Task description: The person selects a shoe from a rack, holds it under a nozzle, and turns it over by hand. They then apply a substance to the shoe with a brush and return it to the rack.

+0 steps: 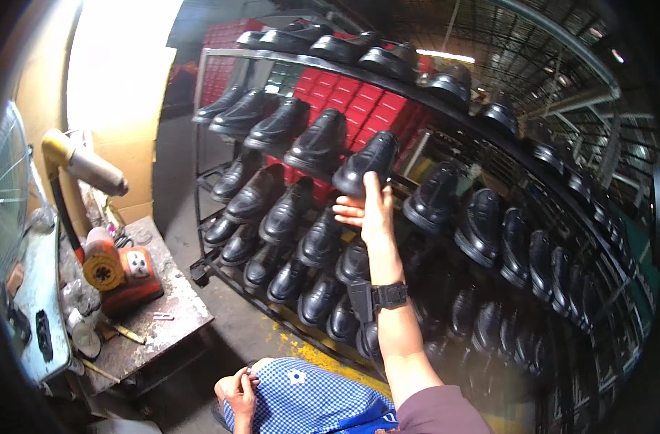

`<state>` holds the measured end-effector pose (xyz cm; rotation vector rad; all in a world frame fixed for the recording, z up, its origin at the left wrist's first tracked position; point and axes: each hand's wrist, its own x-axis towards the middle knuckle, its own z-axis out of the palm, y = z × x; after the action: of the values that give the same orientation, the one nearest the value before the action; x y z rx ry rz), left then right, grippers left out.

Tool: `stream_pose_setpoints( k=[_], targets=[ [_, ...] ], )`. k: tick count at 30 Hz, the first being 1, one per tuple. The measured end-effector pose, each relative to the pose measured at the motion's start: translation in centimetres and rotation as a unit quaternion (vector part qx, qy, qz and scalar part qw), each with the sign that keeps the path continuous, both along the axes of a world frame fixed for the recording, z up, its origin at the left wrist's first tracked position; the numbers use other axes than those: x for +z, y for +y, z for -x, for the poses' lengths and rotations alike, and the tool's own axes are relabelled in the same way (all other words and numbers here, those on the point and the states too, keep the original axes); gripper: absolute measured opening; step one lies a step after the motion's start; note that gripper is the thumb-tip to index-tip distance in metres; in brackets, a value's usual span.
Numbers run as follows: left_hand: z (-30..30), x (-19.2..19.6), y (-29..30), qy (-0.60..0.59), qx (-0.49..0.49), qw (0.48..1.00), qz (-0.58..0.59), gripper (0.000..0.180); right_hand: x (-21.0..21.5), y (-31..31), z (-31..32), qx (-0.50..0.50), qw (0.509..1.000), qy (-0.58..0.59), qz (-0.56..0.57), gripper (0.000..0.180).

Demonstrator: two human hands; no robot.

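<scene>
My right hand (373,213) is raised at the rack, with the arm stretched forward. Its thumb lies against the toe of a black slip-on shoe (370,163), and the fingers reach below the toe on the other side. A black strapped device (389,294) is on that wrist. Low in front of me, my left hand (239,394) is curled closed beside a blue-and-white checkered apron (308,390); whatever its fingers hold, if anything, is too small to make out. Similar black shoes (317,141) (433,197) stand on either side.
A metal rack (197,166) carries several rows of black shoes. Red boxes (352,98) are stacked behind it. To my left, a worn worktable (178,307) bears an orange-and-yellow tool (131,278), a jar and a brush. A fan (8,173) stands beyond. Yellow paint (301,340) marks the floor.
</scene>
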<state>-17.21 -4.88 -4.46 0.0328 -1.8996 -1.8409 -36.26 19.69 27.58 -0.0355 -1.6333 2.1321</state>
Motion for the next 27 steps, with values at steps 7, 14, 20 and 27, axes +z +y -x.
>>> stream_pose_setpoints(
  k=[7, 14, 20, 27],
  targets=[
    [-0.7, 0.3, -0.4, 0.011, 0.023, 0.998, 0.051, 0.015, -4.4, 0.1, -6.3, -0.220, 0.945, 0.211, -0.120, 0.065],
    [-0.3, 0.0, -0.3, -0.006, 0.009, 0.999, 0.037, 0.016, -1.5, 5.7, -6.1, -0.227, 0.971, 0.048, 0.056, 0.094],
    [0.0, -1.5, -0.2, -0.014, 0.009, 0.999, 0.027, 0.017, -0.9, 7.3, -4.7, -0.221, 0.964, 0.076, 0.125, 0.086],
    [-0.6, -1.6, -0.4, -0.034, -0.006, 0.999, 0.022, 0.017, -6.5, 3.4, -11.3, -0.129, 0.968, 0.204, 0.073, 0.062]
  ],
)
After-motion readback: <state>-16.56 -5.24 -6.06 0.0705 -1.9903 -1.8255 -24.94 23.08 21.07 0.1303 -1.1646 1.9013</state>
